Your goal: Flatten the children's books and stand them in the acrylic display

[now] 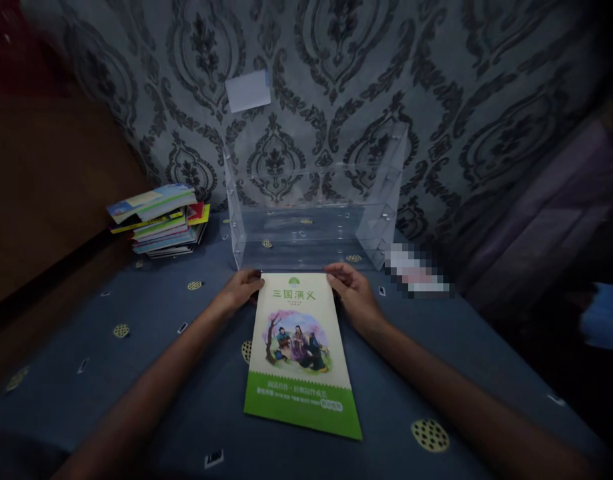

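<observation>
Book (299,343), front cover, far end: title 三国演义 in green characters; lines directly below the title: too small to read; green band (303,421), near end: upper white line ends in 经典陪伴成长; lower line and rounded label (331,405) at right: not legible; tablecloth (176,407), printed rectangles: marks not legible; stacked books (163,230), far left: spine text not legible.

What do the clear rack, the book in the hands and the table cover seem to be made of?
Rack: probably glossy clear plastic, perhaps acrylic; the wallpaper shows through and its panels catch light.
Book: likely paper with a smooth card cover; flat printed picture, thin edges.
Table cover: fabric or vinyl, unclear which; it looks matte with yellow motifs.
</observation>
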A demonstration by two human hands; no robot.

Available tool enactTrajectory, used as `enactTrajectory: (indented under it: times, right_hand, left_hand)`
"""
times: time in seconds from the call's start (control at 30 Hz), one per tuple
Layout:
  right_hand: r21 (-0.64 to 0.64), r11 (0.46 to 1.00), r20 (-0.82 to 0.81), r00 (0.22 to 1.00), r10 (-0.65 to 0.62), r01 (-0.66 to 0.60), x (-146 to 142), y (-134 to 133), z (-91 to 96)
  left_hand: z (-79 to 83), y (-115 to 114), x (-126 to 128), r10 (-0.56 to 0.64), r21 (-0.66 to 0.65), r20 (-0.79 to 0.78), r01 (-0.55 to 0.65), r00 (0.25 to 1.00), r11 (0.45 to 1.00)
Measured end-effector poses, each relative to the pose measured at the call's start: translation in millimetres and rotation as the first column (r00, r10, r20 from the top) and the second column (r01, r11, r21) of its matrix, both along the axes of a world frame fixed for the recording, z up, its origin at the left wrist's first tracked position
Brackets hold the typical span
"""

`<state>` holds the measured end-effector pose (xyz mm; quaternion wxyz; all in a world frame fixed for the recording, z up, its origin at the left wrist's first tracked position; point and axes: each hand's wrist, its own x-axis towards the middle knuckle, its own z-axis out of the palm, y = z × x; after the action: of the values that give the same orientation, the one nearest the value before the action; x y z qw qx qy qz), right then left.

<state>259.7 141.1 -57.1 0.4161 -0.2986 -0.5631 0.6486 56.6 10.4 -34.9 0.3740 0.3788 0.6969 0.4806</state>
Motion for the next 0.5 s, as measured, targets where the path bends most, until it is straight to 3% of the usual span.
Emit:
enactTrajectory:
  times: [0.1,0.23,0.5]
  right_hand:
    - [-0.076,0.997,-0.033,0.999,0.007,-0.009,-0.1,-1.7,-0.6]
    - [-0.125,0.992,0.014,1.000,0.020,-0.018,-2.1,-5.2,-2.9]
    - [-0.382,0.924,-0.006,1.000,0.010,-0.012,-8.9,-13.6,-1.1]
  left_hand:
    - [-2.9,-3.5,6.0,-0.039,0.024,0.248,0.034,0.968,0.999]
    - [-7.1,-6.2,13.1,-0.020,0.082,0.471,-0.021,0.882,0.996]
    - [-12.5,-7.3,24.9,0.062,0.131,0.639,-0.188,0.767,0.973]
